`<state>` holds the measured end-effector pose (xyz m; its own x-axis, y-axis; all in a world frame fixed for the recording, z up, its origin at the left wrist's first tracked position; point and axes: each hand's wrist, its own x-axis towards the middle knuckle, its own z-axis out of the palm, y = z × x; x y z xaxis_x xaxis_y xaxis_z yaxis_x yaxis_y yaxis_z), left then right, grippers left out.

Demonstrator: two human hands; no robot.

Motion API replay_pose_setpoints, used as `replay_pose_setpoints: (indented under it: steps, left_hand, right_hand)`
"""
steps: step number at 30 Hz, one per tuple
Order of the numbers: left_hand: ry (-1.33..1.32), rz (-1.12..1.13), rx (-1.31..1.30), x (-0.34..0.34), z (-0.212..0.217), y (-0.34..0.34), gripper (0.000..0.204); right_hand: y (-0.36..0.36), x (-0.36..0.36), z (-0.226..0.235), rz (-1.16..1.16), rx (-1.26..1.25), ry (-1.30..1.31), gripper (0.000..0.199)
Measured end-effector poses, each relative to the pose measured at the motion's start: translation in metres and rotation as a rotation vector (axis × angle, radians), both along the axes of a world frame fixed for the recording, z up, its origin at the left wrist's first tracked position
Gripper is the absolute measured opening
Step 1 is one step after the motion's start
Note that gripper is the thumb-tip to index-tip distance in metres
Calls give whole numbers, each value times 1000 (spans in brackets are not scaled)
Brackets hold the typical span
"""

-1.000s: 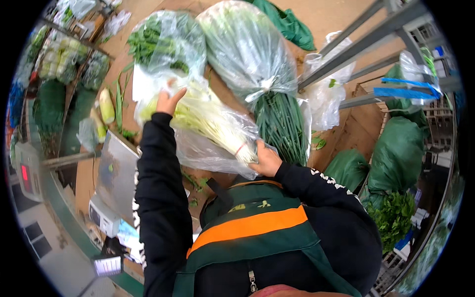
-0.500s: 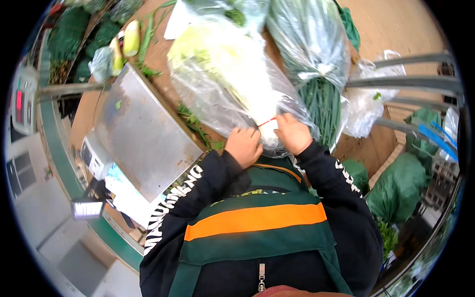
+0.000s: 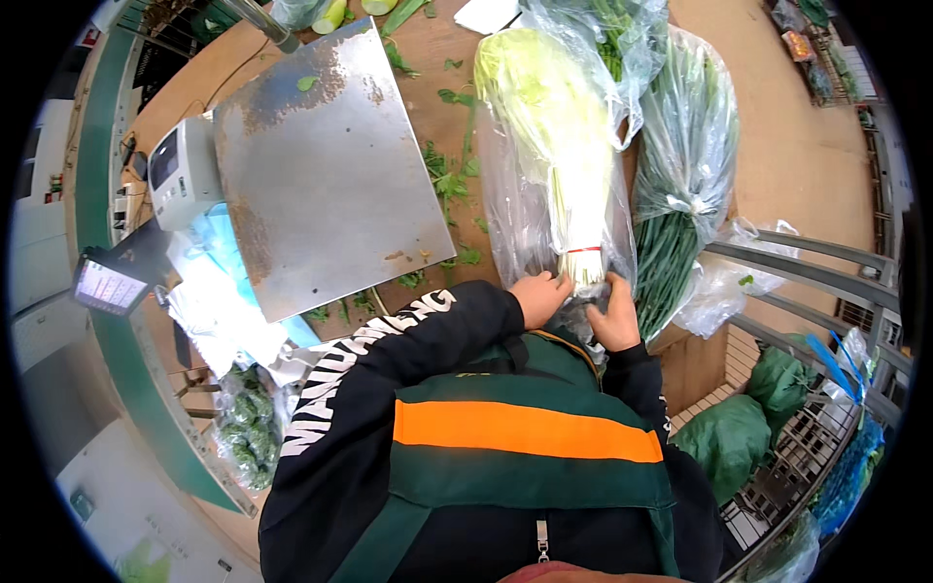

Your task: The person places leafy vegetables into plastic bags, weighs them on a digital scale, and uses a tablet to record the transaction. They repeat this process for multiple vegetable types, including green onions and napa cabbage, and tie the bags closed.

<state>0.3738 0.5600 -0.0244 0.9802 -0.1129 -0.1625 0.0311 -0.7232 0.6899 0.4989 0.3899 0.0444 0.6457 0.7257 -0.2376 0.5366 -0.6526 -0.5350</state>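
Long clear bag: we see a pale leafy bunch inside, bound near its stalk ends by a red band.
Knotted bag: on the right, with dark green stalks sticking out below the knot.
Upper bag: green leaves inside, its far end cut off.
Left hand: fingers curled at the long bag's lower end; we cannot tell whether they grip.
Right hand: thumb raised, fingers partly hidden, grip unclear to us.
Bunch: stalk ends just beyond our hands, leaves pointing away.
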Motion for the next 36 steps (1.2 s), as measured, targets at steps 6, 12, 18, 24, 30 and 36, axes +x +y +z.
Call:
replay_pose_setpoints:
  steps: [6, 12, 18, 24, 30, 36]
  left_hand:
    - [-145, -285, 90, 6, -19, -12, 33]
    - [35, -247, -18, -5, -14, 6, 39]
    - [260, 680, -1207, 14, -34, 28, 32]
    - [-221, 696, -509, 23, 21, 34, 21]
    - [-166, 607, -442, 22, 6, 36, 15]
    - [-158, 543, -491, 35, 18, 44, 14]
  right_hand:
    - [85, -10, -24, -55, -233, -312, 90]
    - [59, 46, -63, 20, -39, -43, 85]
    - [58, 70, -15, -194, 104, 583, 70]
    - [65, 60, -14, -225, 190, 881, 46]
    - [56, 68, -26, -240, 175, 908, 59]
    - [48, 74, -40, -266, 244, 866, 68]
